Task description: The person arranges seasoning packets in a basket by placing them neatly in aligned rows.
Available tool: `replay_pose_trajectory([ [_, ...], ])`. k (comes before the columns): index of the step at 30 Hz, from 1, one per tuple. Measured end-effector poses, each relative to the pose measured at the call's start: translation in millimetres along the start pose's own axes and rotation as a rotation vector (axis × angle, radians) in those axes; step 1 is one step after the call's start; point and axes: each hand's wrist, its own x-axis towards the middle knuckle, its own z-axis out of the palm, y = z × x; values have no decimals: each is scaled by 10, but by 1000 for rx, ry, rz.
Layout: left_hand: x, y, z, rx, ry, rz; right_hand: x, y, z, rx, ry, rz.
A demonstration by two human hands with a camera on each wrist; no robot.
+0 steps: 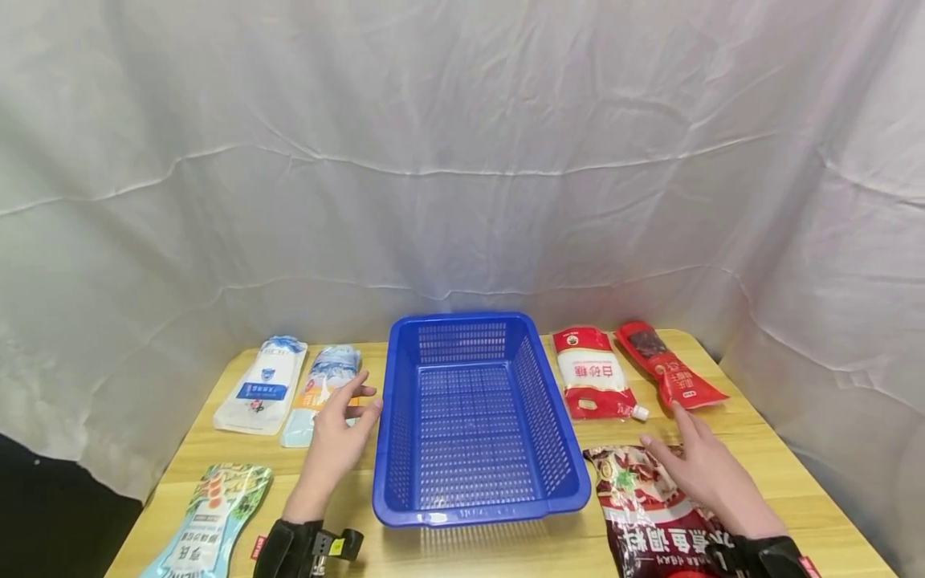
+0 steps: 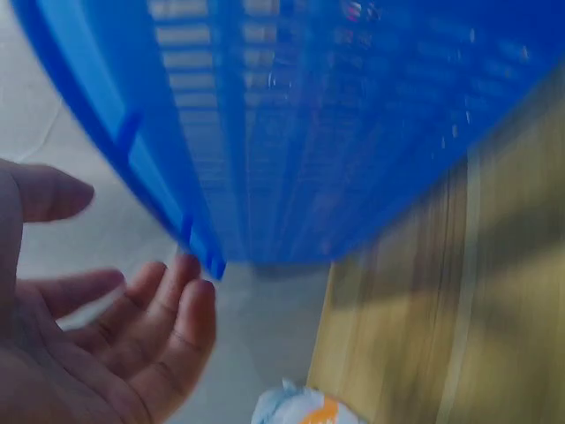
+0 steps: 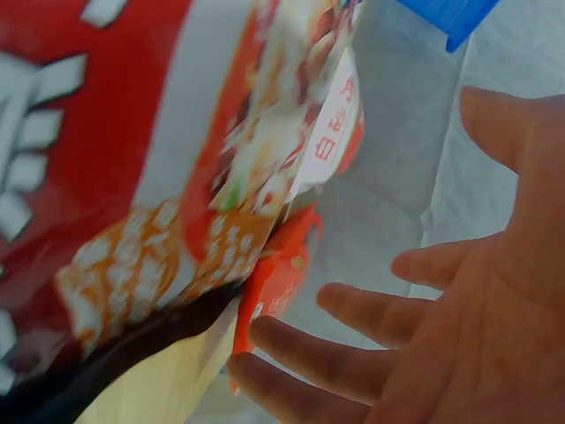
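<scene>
My left hand [image 1: 334, 445] is beside the left rim of a blue plastic basket [image 1: 480, 514], its relaxed fingertips [image 2: 190, 300] close to that rim in the left wrist view. It overlaps a light-blue and orange pouch [image 1: 321, 399] lying behind it. Fingers loosely spread, my right hand [image 1: 711, 475] hovers over a dark red fish seasoning bag [image 1: 643, 522]. Its fingertips in the head view reach toward a red packet [image 1: 668, 368] at the far right. Neither hand holds anything. Slatted, perforated walls surround the basket's bare inside.
At the back left lies a white pouch with a blue label [image 1: 263, 385]. A light-blue and green spouted pouch [image 1: 209, 522] is at the front left. Right of the basket is a red and white sugar pouch [image 1: 594, 373]. Grey cloth [image 1: 462, 201] hangs behind the wooden table [image 1: 390, 554].
</scene>
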Motion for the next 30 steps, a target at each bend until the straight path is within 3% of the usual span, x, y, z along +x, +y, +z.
replay_pose_trajectory([
  [4,-11,47,49,-78,-36,-118,-18,103,12,-4,-78,61],
  [6,-13,57,65,-91,-47,-148,-29,151,12,3,-110,88],
  [18,-18,17,127,-57,-68,-162,-78,354,70,-4,-220,169],
  [30,-33,25,143,-87,-83,-197,-35,496,129,136,-244,236],
])
